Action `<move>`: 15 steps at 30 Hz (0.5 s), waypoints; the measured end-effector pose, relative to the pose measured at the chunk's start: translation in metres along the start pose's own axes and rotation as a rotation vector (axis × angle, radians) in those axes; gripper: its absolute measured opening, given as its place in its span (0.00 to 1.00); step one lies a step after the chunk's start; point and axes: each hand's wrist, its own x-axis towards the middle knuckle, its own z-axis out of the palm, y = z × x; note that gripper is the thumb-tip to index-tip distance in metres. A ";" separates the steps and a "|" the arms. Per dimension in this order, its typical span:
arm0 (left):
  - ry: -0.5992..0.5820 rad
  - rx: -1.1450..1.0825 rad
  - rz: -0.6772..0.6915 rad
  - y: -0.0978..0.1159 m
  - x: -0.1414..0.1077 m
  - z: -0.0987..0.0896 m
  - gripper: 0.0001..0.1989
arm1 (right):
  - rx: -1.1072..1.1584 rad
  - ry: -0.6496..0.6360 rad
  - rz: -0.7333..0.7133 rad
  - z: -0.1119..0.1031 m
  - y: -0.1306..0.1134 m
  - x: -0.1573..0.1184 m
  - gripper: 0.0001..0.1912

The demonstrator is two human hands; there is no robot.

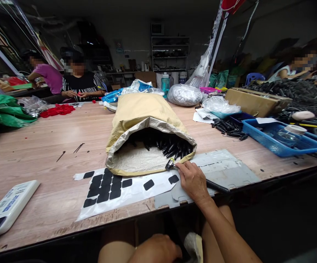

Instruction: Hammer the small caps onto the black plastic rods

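Note:
My right hand (193, 179) is closed round a small hammer (215, 185), whose metal head rests by the mouth of a tan sack (147, 109). The sack lies on its side, its opening facing me, with many black slender parts (174, 146) inside. Low in the view, my left hand (161, 248) is over my lap below the table edge, its fingers mostly hidden. Under the sack's lip lies a white sheet (136, 197) with black rounded squares. A grey board (224, 164) is beneath my right hand.
A white device (12, 206) sits at the left edge of the table (51, 171). Blue baskets (281, 144), a cardboard box (254, 100) and heaps of black parts are at right. Green sacking (2, 109) and red pieces (56, 110) lie at left. People sit across the table.

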 end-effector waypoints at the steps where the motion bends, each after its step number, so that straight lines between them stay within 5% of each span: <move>1: -0.004 0.010 0.035 0.006 -0.004 -0.016 0.12 | -0.001 -0.004 0.002 0.000 0.000 0.000 0.15; 5: 0.124 -0.157 0.212 0.028 -0.007 -0.098 0.14 | -0.005 -0.014 0.009 -0.001 -0.001 0.000 0.15; 7: 0.473 -0.225 0.186 0.029 0.006 -0.142 0.16 | -0.001 -0.011 0.012 0.000 -0.001 0.000 0.14; 10: 1.038 -0.103 -0.148 0.016 0.038 -0.198 0.16 | 0.013 -0.011 0.013 0.000 0.000 0.000 0.15; 12: 1.171 -0.042 -0.328 0.004 0.058 -0.223 0.15 | 0.020 -0.019 0.012 0.001 0.001 0.001 0.15; 15: 1.192 -0.031 -0.478 -0.011 0.080 -0.245 0.14 | 0.027 -0.028 0.016 0.001 0.002 0.002 0.15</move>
